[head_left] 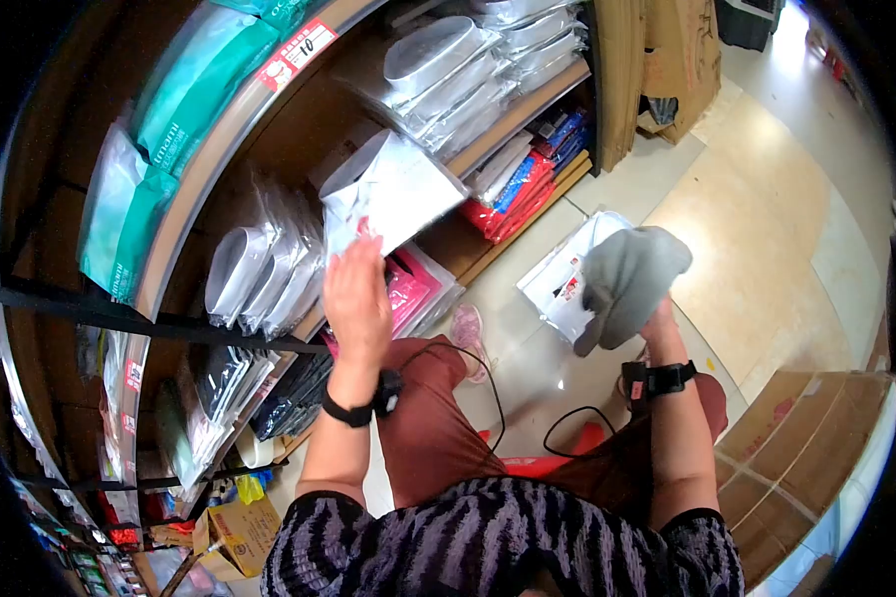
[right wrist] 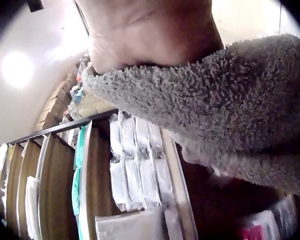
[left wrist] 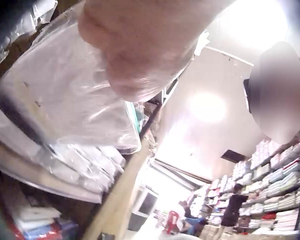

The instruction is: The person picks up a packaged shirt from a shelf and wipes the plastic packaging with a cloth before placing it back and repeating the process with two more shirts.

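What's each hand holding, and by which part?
Left hand holds a white packet by its lower edge. Right hand grips a grey towel near one edge; the towel hides its fingers.

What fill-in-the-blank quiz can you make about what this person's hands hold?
The right hand grips a fluffy cloth coloured ____.
The left hand holds a white packet sealed in clear ____.
The red shelf tag bears the number ____.
Missing words: grey; plastic; 10.
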Demonstrator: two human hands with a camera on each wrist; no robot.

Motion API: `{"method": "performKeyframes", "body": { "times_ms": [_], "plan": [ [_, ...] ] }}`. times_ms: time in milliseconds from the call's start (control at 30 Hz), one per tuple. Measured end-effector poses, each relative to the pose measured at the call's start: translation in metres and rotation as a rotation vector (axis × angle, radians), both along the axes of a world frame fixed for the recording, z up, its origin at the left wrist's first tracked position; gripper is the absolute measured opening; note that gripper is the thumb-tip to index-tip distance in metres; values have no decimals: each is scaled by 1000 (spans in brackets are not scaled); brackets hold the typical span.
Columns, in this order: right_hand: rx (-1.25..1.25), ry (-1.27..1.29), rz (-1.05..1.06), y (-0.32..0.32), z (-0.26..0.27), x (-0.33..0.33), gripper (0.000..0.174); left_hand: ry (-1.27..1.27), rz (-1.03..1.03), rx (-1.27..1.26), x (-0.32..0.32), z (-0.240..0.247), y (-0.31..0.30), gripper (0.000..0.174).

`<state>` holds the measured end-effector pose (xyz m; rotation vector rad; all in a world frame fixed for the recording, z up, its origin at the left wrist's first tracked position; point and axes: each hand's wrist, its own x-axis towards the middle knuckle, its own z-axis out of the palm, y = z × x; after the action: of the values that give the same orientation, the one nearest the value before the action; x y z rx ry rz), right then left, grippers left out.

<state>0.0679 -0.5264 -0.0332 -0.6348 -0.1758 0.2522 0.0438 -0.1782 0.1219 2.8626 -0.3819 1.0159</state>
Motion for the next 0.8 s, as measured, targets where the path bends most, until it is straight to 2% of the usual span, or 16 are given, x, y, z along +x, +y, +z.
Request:
{"method": "performKeyframes", "body": {
  "times_ms": [33,67,133,167,200,300,333,367,400,500,533,633,733,800],
  "plan": [
    [-40,-37,91,10,10,-4,32,25,-20,-6,-13,-6,-9,27],
    [-105,66,92,18,-2,-6,35,48,-36,18,-25,-11,-16,28],
    [-61,170,154,38,-39,-8,41,123,-64,10,-44,-17,-27,31],
    [50,170,213,48,-48,-10,44,153,-81,8,-52,-20,-32,32],
    [60,268,207,58,-38,-17,46,179,-94,9,-58,-25,-35,33],
    [133,325,258,77,-22,-17,46,250,-133,16,-72,-41,-39,35],
    [126,250,249,85,-25,-13,51,277,-148,19,-77,-45,-41,36],
    [52,236,215,88,-24,-12,51,304,-163,22,-82,-49,-44,37],
    [-20,222,183,93,0,-13,51,317,-172,9,-86,-55,-48,38],
    [-206,170,242,95,6,-5,48,368,-201,2,-93,-62,-53,42],
    [-264,151,286,94,2,-2,47,385,-206,-30,-94,-62,-54,41],
    [-343,7,223,85,0,3,48,429,-216,-172,-92,-57,-54,39],
    [-338,61,115,48,6,2,46,458,-191,-411,-82,-49,-44,40],
    [-320,84,29,24,8,-3,51,504,-112,-636,-74,-50,-35,34]
  ]
}}
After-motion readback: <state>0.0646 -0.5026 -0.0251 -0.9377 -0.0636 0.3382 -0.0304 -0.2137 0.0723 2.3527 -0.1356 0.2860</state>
